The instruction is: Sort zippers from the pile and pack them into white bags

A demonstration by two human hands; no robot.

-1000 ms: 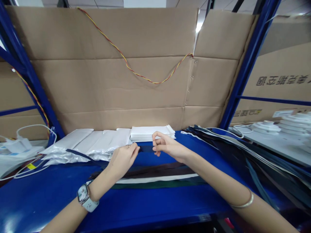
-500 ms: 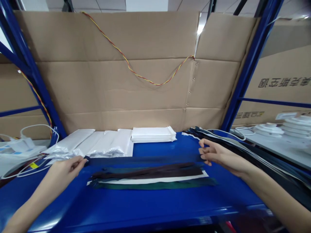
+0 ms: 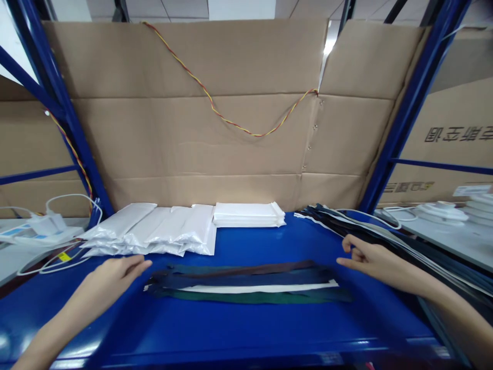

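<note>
Several zips (image 3: 246, 282) lie flat and side by side on the blue table (image 3: 246, 329), forming a loose band of brown, navy, white and green that runs left to right near the front edge, with uneven ends. The left hand (image 3: 117, 275) and the right hand (image 3: 372, 259) are open and well apart, one at each end of the band, gripping nothing. The left fingertips (image 3: 144, 263) sit just beside the band's left end and the right fingertips (image 3: 341, 261) near its right end; neither hand appears to rest on the zips. Behind the band lie white packets (image 3: 154, 231) and a white stack (image 3: 248, 215), while a heap of zips (image 3: 346, 221) slants along the right side of the table. The step in hand looks like laying zips out in a row, and with both hands off them this row appears set down. The next move would call for a hand to reach the heap for another zip, or to square the uneven ends.
</note>
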